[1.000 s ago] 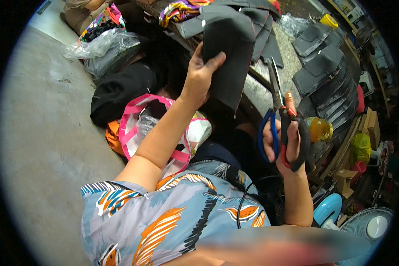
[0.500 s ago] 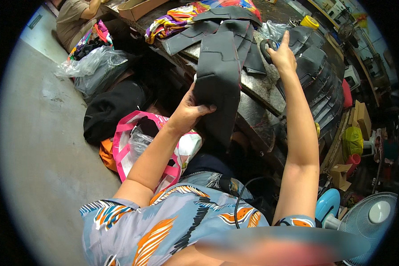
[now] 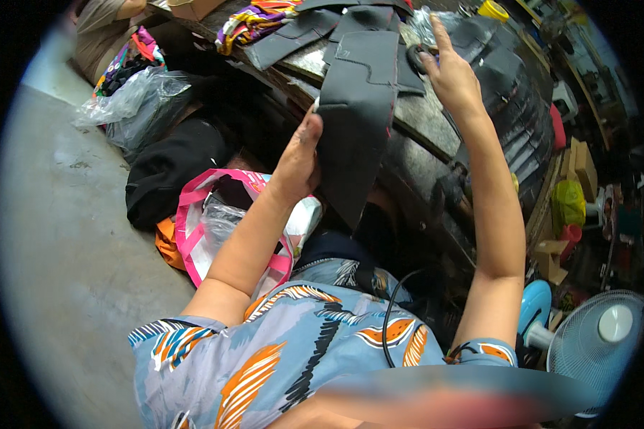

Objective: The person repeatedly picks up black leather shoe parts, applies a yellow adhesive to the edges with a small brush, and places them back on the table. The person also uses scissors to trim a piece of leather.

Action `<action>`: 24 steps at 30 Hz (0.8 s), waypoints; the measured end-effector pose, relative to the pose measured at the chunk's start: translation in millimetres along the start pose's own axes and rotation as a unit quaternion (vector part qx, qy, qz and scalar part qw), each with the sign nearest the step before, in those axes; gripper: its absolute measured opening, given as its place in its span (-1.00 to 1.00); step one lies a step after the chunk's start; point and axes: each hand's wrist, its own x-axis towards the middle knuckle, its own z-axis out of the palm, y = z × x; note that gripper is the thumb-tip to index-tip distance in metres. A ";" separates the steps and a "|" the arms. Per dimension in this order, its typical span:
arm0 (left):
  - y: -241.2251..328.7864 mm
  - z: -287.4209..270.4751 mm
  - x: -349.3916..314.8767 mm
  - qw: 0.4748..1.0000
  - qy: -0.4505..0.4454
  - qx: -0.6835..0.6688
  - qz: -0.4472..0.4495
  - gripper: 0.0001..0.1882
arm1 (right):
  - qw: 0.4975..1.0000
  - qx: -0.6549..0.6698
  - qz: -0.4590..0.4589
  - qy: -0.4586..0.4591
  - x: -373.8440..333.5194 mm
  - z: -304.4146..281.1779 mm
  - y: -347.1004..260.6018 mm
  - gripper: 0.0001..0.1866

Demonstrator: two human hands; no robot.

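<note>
My left hand [image 3: 300, 157] grips the left edge of a long black sheet piece [image 3: 358, 118], with its thumb at the edge and its other fingers hidden behind. The piece hangs tilted, tapering to a point at its lower end, and thin lines run across its face. My right hand [image 3: 454, 79] is raised beyond the piece's right side, index finger stretched out. It is closed on scissors whose black ring handle [image 3: 416, 58] shows by the thumb; the blades are hidden. More black cut pieces [image 3: 293, 39] lie on the worktable [image 3: 426, 118] behind.
Black ribbed pieces [image 3: 515, 107] are heaped at the table's right. Colourful cloth [image 3: 254, 23] lies at the back. A pink-edged bag [image 3: 189, 225], a black cloth bundle [image 3: 172, 171] and a plastic bag [image 3: 150, 100] stand at left. A fan [image 3: 594, 350] is at lower right; another person [image 3: 100, 36] sits far left.
My left thumb has come off the face of the black piece to its left edge. The piece and both hands sit slightly higher in view, and the surroundings have shifted a little left.
</note>
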 end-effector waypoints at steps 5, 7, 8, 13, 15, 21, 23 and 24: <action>-0.6 -8.7 4.2 0.996 0.020 0.072 -0.047 -0.59 | 0.988 0.149 -0.045 0.011 -100.5 -70.4 17.2 -0.53; -1.1 -13.7 6.5 0.995 0.002 0.061 -0.077 -0.51 | 0.988 0.141 -0.011 0.058 -125.6 -93.1 40.0 -0.62; -2.0 -15.5 8.0 0.996 -0.033 0.004 -0.082 -0.55 | 0.991 0.121 0.044 0.047 -135.3 -103.6 53.3 -0.63; -13.9 1.3 18.1 0.988 0.054 0.010 -0.141 -0.66 | 0.996 -0.083 0.023 0.000 -174.6 -124.2 95.5 -0.61; -19.2 14.8 17.2 0.983 0.053 0.137 -0.114 -0.63 | 0.992 -0.119 -0.027 0.018 -182.3 -114.1 100.9 -0.61; -24.2 38.2 8.2 0.973 0.007 0.204 -0.109 -0.57 | 0.969 -0.239 -0.055 -0.017 -178.9 -91.0 94.3 -0.71; -26.2 38.7 9.6 0.971 0.014 0.206 -0.119 -0.59 | 0.977 -0.206 -0.058 0.005 -176.7 -95.1 89.1 -0.70; -25.2 39.1 10.6 0.971 0.019 0.197 -0.131 -0.59 | 0.979 -0.197 -0.052 0.022 -177.5 -99.5 85.6 -0.68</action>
